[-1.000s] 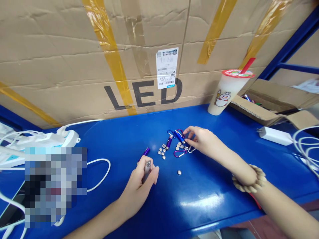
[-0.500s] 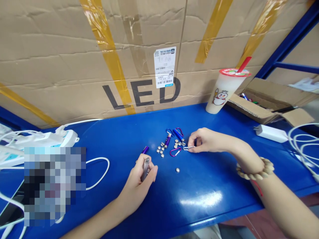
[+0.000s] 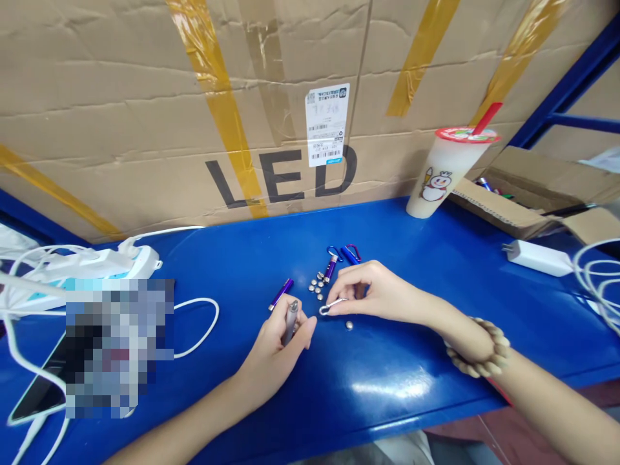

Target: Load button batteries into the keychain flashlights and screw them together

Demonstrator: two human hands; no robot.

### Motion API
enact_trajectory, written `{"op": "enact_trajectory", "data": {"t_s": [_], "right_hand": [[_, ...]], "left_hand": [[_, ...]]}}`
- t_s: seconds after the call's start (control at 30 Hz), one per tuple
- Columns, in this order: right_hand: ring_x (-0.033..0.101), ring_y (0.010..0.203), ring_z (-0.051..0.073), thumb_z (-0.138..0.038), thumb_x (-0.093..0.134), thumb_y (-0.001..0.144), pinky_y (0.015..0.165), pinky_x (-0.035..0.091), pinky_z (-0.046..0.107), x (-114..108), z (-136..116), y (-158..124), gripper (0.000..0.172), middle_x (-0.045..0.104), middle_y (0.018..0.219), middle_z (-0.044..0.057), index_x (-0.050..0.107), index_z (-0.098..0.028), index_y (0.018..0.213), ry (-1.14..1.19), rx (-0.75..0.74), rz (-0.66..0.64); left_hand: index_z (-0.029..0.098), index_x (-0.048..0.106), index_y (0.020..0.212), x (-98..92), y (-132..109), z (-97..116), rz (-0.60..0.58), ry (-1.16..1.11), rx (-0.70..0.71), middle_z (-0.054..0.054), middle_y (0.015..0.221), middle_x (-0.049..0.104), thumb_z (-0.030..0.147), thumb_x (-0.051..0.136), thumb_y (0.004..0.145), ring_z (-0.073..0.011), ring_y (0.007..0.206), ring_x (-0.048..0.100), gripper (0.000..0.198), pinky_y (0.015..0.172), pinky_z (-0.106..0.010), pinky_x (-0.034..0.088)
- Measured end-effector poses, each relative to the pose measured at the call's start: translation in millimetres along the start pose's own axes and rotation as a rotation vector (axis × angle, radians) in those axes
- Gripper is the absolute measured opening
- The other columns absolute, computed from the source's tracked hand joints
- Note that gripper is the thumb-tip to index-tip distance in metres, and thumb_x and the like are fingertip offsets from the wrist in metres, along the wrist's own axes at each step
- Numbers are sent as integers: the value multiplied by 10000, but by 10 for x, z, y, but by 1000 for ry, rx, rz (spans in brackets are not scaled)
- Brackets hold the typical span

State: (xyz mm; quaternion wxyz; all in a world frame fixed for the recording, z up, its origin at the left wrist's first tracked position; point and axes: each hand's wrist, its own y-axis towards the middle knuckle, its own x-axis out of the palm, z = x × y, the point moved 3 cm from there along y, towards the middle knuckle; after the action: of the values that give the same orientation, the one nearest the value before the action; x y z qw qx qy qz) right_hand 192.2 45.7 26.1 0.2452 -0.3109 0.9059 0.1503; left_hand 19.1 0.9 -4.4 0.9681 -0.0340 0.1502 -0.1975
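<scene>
My left hand [image 3: 276,352] is closed around a small silver-grey tube [image 3: 290,321], a mini flashlight body by its look. Between the fingertips of my right hand [image 3: 380,294] is a silver carabiner [image 3: 325,310], just right of my left thumb. A purple tube [image 3: 281,294] lies beyond my left hand. Several button cells [image 3: 316,284] sit in a cluster between the hands. One more button cell [image 3: 349,325] lies below my right hand. Behind it rest a purple mini flashlight [image 3: 330,268], a blue tube [image 3: 350,256] and a blue carabiner [image 3: 333,250]. My right hand hides part of this group.
A tall drink cup [image 3: 443,171] with a red straw stands at the back right, before an open cardboard box [image 3: 513,216]. A white charger [image 3: 542,258] lies right. Power strip [image 3: 145,261], phone [image 3: 41,381] and cables occupy the left. A big carton [image 3: 281,64] walls the back.
My right hand has moved left and nearer, bringing the silver carabiner beside my left hand. My left hand keeps its hold on the tube. The view has shifted slightly.
</scene>
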Motion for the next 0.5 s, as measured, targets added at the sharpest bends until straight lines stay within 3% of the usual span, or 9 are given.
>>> {"op": "enact_trajectory", "data": {"t_s": [0.13, 0.3, 0.5], "right_hand": [[491, 582, 69, -354, 653, 759, 517, 405, 175, 88, 36, 18, 209, 543, 659, -5, 689, -154, 810, -19, -32, 66], [487, 548, 64, -315, 605, 787, 485, 415, 162, 158, 70, 30, 253, 542, 664, -8, 653, -155, 977, 1, 24, 185], [528, 545, 87, -308, 566, 792, 451, 447, 163, 223, 52, 16, 217, 546, 687, 18, 632, -156, 932, 3, 39, 228]], "left_hand": [[198, 304, 776, -3, -6, -23, 5, -49, 0, 53, 631, 408, 372, 408, 890, -86, 567, 361, 232, 547, -226, 282], [194, 310, 777, -23, -6, 8, 17, -75, 8, 53, 633, 403, 359, 410, 890, -84, 570, 357, 224, 563, -228, 289], [186, 345, 785, -54, -2, 16, 32, -52, 5, 43, 646, 414, 345, 401, 894, -87, 591, 379, 201, 598, -234, 310]]}}
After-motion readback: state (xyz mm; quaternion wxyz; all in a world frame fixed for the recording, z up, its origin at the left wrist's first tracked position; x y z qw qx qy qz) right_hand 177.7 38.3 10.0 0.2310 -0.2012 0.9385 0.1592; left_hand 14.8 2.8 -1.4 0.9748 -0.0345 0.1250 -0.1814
